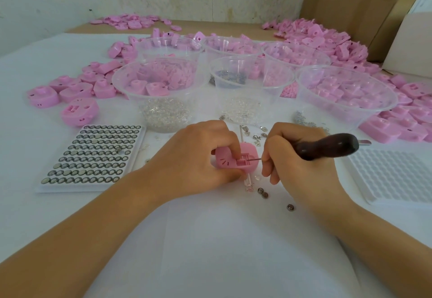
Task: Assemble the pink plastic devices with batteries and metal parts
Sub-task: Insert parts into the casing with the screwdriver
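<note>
Evidently mid-fitting, judging by the layout. Held near centre on the white table (35,134): pink device (224,158), open slot up, gripped between fingers and thumb of left hand (198,155), probably to stop rocking. Grasped by right hand (301,159), fingers low by the shaft for control: dark-handled tool (327,147), thin tip reaching into the slot from the right. Kept within reach: loose batteries (263,192) just nearer than the hands, small metal parts (257,136) just beyond, stocked battery tray (77,187) at left.
</note>
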A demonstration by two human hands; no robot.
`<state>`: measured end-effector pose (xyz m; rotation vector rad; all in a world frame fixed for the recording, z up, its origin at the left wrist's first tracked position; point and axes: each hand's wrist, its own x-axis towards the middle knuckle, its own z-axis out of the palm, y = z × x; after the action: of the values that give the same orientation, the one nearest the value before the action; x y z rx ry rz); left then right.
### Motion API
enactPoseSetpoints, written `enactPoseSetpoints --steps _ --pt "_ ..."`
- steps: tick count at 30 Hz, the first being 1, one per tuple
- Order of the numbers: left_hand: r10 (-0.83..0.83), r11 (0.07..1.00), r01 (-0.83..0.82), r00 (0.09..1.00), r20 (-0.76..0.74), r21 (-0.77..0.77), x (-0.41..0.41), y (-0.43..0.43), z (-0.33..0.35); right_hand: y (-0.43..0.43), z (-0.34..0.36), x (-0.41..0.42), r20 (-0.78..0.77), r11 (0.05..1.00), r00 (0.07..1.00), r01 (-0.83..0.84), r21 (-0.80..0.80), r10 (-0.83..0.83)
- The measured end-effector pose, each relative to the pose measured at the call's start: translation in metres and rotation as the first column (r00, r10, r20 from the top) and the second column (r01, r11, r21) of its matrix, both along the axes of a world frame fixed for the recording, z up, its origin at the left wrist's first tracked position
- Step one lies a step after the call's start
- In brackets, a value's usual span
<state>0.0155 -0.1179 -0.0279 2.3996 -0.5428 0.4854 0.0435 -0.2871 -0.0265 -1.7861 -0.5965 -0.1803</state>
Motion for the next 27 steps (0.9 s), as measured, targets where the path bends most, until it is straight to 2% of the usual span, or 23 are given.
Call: enactPoseSetpoints --steps 18,27 --pt "0.005 0.99 -0.03 0.984 0.176 0.141 -0.0053 -0.0018 -0.0002 -0.0064 -0.0044 -0.0022 0.156 0.999 0.987 0.033 -0.011 -0.031" --pt "-0.042 0.978 -0.018 0.959 0.282 0.207 -0.0026 -0.0017 -0.0032 -0.0075 -0.0057 -0.0028 0.152 0.999 0.987 0.043 0.008 -0.043"
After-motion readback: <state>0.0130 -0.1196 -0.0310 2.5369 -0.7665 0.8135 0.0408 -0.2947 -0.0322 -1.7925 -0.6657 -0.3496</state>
